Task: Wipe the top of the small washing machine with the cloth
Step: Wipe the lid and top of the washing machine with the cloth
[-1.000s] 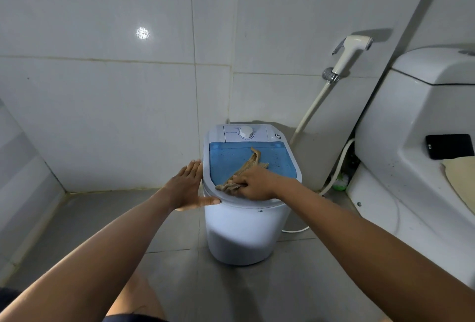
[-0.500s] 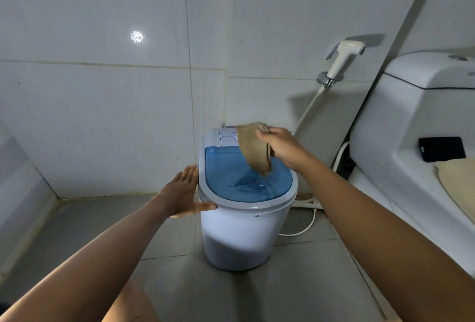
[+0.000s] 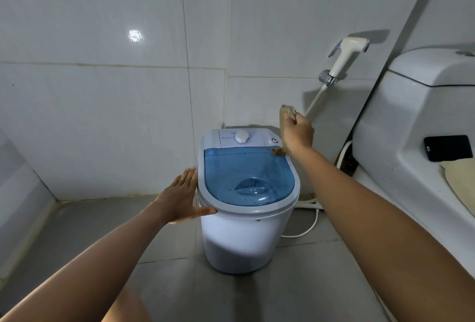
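The small washing machine [image 3: 246, 201] stands on the grey floor tiles against the wall, at about 12 o'clock from the person, its blue translucent lid [image 3: 248, 177] lying flat and shut below the white control panel [image 3: 243, 138] with its dial. The right hand [image 3: 298, 134] is raised at roughly 1 o'clock, above the far right corner of the machine, fingers closed in a pinch on the top of the tan cloth [image 3: 284, 126]; the cloth hangs limp behind the hand, and its frayed lower end shows just at the lid's far right corner, though whether it touches the lid I cannot tell. The left hand [image 3: 183, 199] is spread flat, fingers together and thumb out, pressed against the machine's left rim at about 10 o'clock. The cloth looks thin, soft and light, so held by one edge it would likely only drag; bunching it into the palm and pressing it flat should give better contact. The machine seems light plastic and may slide or rock under a push, which the bracing hand guards against. The lid carries dark specks and looks smooth, probably slippery if wet
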